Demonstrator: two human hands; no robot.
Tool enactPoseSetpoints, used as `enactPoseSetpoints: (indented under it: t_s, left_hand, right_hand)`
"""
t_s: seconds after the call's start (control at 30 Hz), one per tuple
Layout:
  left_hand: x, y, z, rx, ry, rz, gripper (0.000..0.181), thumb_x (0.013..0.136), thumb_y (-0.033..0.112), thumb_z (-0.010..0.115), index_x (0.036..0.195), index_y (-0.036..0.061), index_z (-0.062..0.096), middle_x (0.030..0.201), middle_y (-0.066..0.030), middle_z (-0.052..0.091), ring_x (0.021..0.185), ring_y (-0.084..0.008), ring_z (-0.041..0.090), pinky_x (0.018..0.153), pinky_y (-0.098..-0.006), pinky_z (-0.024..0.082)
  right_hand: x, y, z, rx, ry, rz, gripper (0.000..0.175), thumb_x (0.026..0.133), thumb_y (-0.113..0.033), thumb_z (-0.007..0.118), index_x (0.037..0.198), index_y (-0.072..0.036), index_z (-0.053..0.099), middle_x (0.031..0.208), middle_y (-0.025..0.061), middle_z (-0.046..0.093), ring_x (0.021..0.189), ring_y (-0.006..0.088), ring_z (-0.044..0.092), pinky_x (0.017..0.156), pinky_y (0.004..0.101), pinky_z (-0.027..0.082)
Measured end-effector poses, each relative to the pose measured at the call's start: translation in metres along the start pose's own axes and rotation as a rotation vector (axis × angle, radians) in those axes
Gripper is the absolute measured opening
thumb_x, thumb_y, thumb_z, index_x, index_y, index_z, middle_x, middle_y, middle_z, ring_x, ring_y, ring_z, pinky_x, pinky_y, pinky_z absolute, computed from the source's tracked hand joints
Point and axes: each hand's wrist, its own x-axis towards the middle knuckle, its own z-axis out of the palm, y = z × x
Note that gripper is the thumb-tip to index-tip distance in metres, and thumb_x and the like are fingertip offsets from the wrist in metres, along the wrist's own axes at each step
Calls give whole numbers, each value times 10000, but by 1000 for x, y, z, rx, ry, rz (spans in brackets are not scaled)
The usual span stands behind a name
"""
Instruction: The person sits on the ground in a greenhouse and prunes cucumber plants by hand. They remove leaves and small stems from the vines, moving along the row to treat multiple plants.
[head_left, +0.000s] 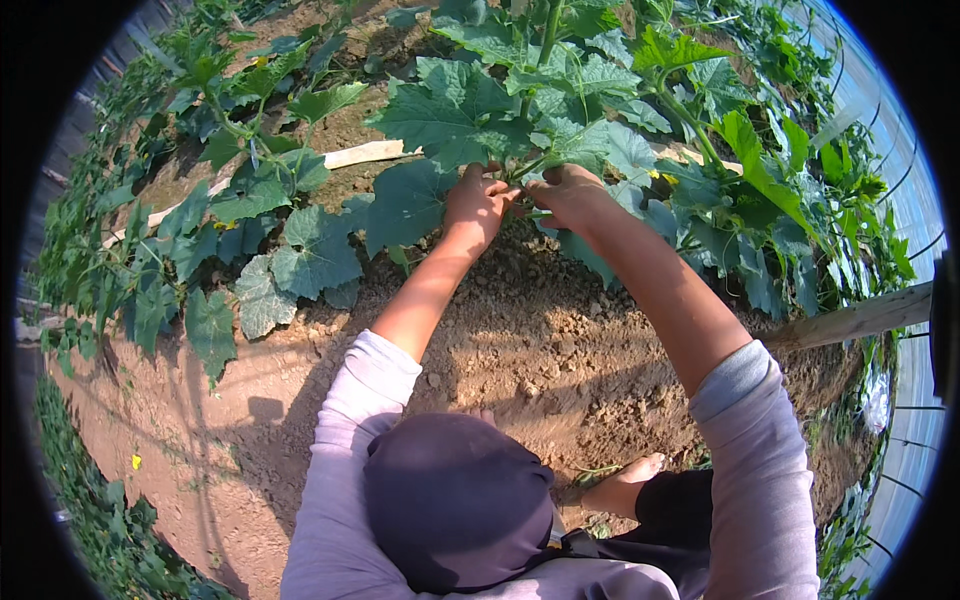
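Observation:
Both hands meet at the lower stem of a leafy vine plant (457, 112), just under its broad lobed leaves. My left hand (478, 201) is at the left of the stem (525, 169), its fingers bent inward and partly hidden by a leaf. From the right, my right hand (566, 196) reaches the same spot, thumb and fingers close to the left fingertips. Leaves and the fingers themselves hide what is between the fingertips, so a grip cannot be made out. The plant's upright green stem (550, 34) rises above the hands.
More vine plants (255, 180) grow along the soil bed (525, 330) on both sides. Pale strips (364, 154) lie behind the leaves. A wooden post (855, 319) slants in at the right, near plastic sheeting (911, 225). A bare foot (626, 484) rests on the soil below.

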Motion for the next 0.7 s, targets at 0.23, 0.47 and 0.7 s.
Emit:
enactPoseSetpoints:
  t_s: [0.23, 0.47, 0.7]
  left_hand:
    - [-3, -6, -10, 662, -52, 138, 306, 916, 155, 690, 1137, -37, 601, 877, -202, 726, 812, -364, 717, 720, -430, 560]
    - [-18, 7, -14, 931, 60, 271, 188, 939, 155, 643, 1038, -5, 633, 885, -215, 712, 842, -392, 706, 718, -510, 551]
    - [-27, 6, -21, 746, -70, -83, 159, 932, 137, 659, 1050, 36, 625, 913, -193, 721, 806, -374, 716, 715, -465, 563]
  right_hand:
    - [34, 33, 26, 473, 52, -117, 254, 1049, -209, 581, 1187, -7, 646, 1072, 86, 747, 928, 187, 736, 773, 323, 608]
    - [29, 37, 57, 548, 216, -228, 226, 999, -201, 633, 998, 18, 691, 849, 88, 754, 725, 162, 702, 654, 327, 573]
    - [10, 38, 63, 756, 182, -266, 245, 1031, -205, 620, 1032, 39, 636, 929, 118, 724, 839, 201, 724, 760, 341, 615]
